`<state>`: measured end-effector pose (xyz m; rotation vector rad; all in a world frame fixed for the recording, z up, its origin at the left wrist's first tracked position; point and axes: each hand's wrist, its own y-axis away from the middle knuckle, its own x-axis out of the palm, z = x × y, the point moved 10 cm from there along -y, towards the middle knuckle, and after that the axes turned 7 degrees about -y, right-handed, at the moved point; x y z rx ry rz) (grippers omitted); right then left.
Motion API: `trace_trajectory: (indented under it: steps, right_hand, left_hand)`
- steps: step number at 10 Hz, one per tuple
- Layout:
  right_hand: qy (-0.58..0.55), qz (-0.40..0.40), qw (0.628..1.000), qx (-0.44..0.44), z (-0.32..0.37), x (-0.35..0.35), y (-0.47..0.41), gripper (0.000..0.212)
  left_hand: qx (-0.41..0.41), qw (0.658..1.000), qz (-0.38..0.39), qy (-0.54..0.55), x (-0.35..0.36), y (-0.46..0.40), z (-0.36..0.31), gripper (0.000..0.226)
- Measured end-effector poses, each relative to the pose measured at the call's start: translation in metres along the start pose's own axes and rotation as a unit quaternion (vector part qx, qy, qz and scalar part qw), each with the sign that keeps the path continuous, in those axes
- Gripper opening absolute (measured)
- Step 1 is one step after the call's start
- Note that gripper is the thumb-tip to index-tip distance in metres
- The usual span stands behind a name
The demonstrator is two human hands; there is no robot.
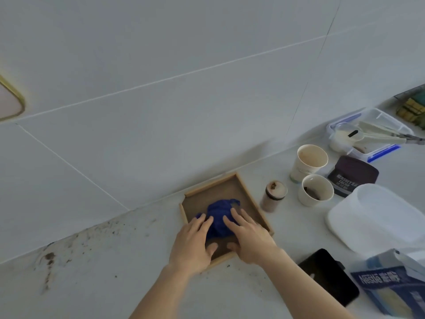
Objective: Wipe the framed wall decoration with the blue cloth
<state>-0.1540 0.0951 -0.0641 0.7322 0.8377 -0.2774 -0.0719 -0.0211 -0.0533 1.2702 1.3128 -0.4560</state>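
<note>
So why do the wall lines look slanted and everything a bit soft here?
Head view: the wide-angle lens and tilted head slant the tile seams; light is flat and dim, so shadows are faint; both hands, left hand and right hand, on the blue cloth in the wooden frame look slightly soft.

Frame (243, 180): pale wood, matt brown panel | cloth (220, 215): blue, crumpled fabric | counter (115, 261): smooth, stained at 9 o'clock | cups (311, 162): paper

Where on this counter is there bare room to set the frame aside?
Left of the wooden frame the counter is bare though speckled with brown stains. Right of it is crowded: jar, two paper cups, cocoa tin, phone.
</note>
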Motion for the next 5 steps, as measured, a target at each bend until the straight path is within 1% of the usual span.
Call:
trace_trajectory:
  steps: [1, 2, 3, 5]
  right_hand:
    - [0.012, 0.024, 0.999, 0.031, -0.019, 0.026, -0.003, 0.088]
    - [0.007, 0.021, 0.998, 0.05, -0.027, 0.033, -0.007, 0.077]
    - [0.015, 0.02, 0.997, 0.068, -0.025, 0.028, -0.011, 0.078]
    - [0.012, 0.005, 0.996, 0.088, -0.016, 0.016, 0.002, 0.099]
  left_hand:
    - [0.009, 0.995, 0.043, -0.084, 0.022, -0.001, 0.007, 0.08]
    - [0.0, 0.991, 0.064, -0.118, 0.028, 0.003, 0.016, 0.078]
    - [-0.005, 0.988, 0.06, -0.145, 0.021, 0.01, 0.022, 0.076]
    - [-0.022, 0.987, 0.045, -0.153, -0.01, 0.026, 0.034, 0.082]
